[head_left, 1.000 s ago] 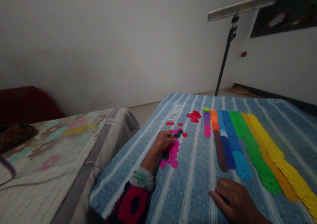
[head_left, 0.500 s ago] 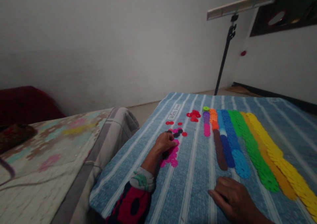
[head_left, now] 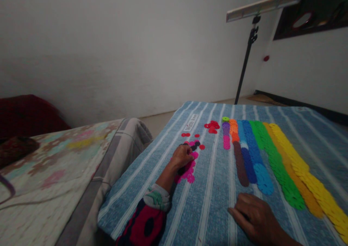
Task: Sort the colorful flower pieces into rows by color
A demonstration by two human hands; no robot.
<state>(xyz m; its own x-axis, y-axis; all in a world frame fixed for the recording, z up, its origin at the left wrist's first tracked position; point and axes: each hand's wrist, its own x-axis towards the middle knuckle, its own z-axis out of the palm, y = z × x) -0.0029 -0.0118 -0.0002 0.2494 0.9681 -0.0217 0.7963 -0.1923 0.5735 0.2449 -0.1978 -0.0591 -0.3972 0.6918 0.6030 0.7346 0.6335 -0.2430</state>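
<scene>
My left hand (head_left: 181, 155) rests curled on a loose heap of pink and dark discs (head_left: 190, 168), its fingertips pinched on a disc I cannot name for sure. My right hand (head_left: 251, 215) lies on the blue striped cloth (head_left: 212, 199) near the front, fingers bent and pressed down, nothing seen in them. Beyond it run sorted rows of discs: purple and pink (head_left: 226, 133), orange and brown (head_left: 239, 159), blue (head_left: 254, 159), green (head_left: 274, 162), yellow (head_left: 301, 166). A small red pile (head_left: 212, 126) and one lime-green disc (head_left: 225, 119) lie at the far end.
A bed with a pastel patterned sheet (head_left: 54, 166) stands to the left, with a gap beside the cloth's edge. A dark red cushion (head_left: 27, 112) sits at far left. A light bar on a black stand (head_left: 246, 57) rises behind the cloth.
My left hand's fingers have curled a little tighter over the pink heap. The view has shifted slightly. My right hand stays in place.
</scene>
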